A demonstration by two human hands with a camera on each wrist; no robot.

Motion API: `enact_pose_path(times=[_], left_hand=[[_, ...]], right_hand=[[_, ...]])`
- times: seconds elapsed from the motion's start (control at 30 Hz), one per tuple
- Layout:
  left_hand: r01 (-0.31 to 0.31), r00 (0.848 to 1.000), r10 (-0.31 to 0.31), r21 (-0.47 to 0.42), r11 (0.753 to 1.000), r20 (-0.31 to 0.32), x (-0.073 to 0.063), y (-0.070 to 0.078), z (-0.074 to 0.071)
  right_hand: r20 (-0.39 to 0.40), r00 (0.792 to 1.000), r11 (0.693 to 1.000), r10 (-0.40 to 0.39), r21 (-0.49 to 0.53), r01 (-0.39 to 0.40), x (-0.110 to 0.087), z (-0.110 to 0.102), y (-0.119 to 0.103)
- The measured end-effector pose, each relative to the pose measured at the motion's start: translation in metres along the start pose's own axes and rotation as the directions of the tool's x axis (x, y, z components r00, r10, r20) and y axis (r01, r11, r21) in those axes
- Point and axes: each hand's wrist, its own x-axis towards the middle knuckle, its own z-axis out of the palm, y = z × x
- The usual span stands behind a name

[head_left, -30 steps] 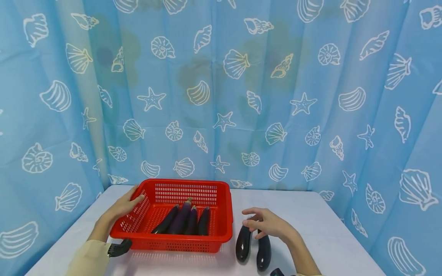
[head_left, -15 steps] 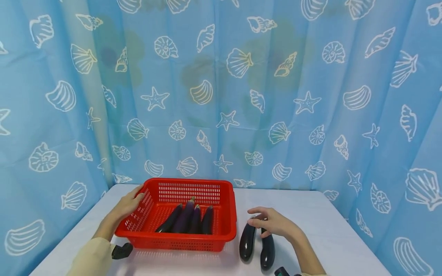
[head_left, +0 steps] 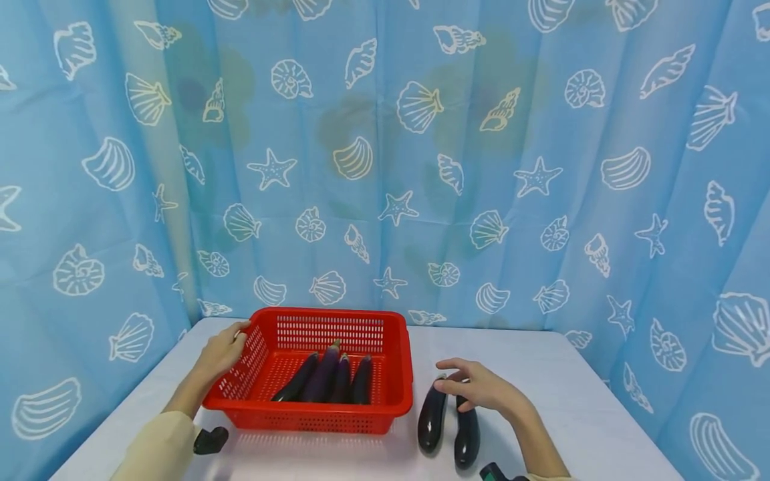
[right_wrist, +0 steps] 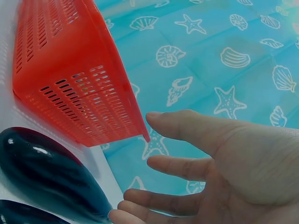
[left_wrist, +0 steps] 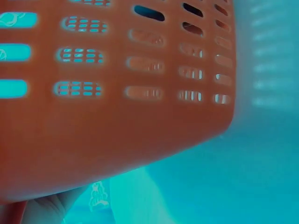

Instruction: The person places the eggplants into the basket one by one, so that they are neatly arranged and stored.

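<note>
Red basket (head_left: 397,374) had four eggplants (head_left: 327,379) lying side by side in it, stems toward the curtain. My left hand (head_left: 224,350) rested on its left rim, fingers relaxed. Right hand (head_left: 481,387) hovered fingers spread over two loose eggplants (head_left: 432,417) on the table (head_left: 571,401), long axes pointing front-to-back

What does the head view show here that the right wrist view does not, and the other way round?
Only the head view shows the left hand on the basket's left rim and the four eggplants lying inside it. Only the right wrist view shows the right hand's palm side, fingers spread and straight, holding nothing. Both show the red basket, the right hand and the two eggplants on the table beneath it.
</note>
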Motion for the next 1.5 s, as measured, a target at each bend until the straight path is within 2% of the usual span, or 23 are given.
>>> enact_pose_path(times=[0.13,0.27,0.5,0.6,0.7,0.83,0.93,1.07,1.2,1.5], left_hand=[[0.004,1.000,-0.004,0.021,1.000,-0.016,0.002,0.001,0.002],[0.019,1.000,-0.019,-0.004,1.000,-0.020,0.002,0.001,0.003],[0.041,0.999,-0.041,-0.022,0.999,0.001,0.001,0.001,0.002],[0.030,0.999,-0.029,-0.021,0.999,0.027,0.002,0.001,-0.002],[0.003,0.996,0.000,-0.041,0.999,0.088,0.002,-0.001,-0.007],[0.039,0.979,-0.015,-0.116,0.992,0.203,0.000,-0.005,-0.016],[0.106,0.955,-0.053,-0.167,0.980,0.293,0.000,-0.004,-0.024],[0.163,0.925,-0.082,-0.191,0.968,0.371,0.001,0.000,-0.033],[0.199,0.907,-0.116,-0.167,0.966,0.406,0.002,0.008,-0.041],[0.233,0.887,-0.203,-0.023,0.972,0.414,0.004,0.028,-0.048]], right_hand=[[-0.036,0.999,0.999,0.025,-0.019,-0.026,-0.001,-0.003,0.002],[-0.076,0.996,0.998,0.055,-0.034,-0.057,-0.002,-0.006,0.005],[-0.074,0.994,0.996,0.076,-0.031,-0.078,0.000,-0.007,0.007],[-0.077,0.993,0.995,0.091,-0.040,-0.094,-0.001,-0.008,0.008],[-0.082,0.991,0.992,0.109,-0.053,-0.114,-0.001,-0.009,0.008],[-0.074,0.989,0.990,0.127,-0.058,-0.131,0.000,-0.009,0.010],[-0.067,0.988,0.987,0.141,-0.066,-0.145,0.001,-0.009,0.012],[-0.067,0.984,0.982,0.162,-0.083,-0.168,0.002,-0.009,0.015],[-0.059,0.981,0.979,0.183,-0.084,-0.187,0.004,-0.009,0.017],[-0.043,0.969,0.962,0.245,-0.117,-0.248,0.001,-0.007,0.021]])
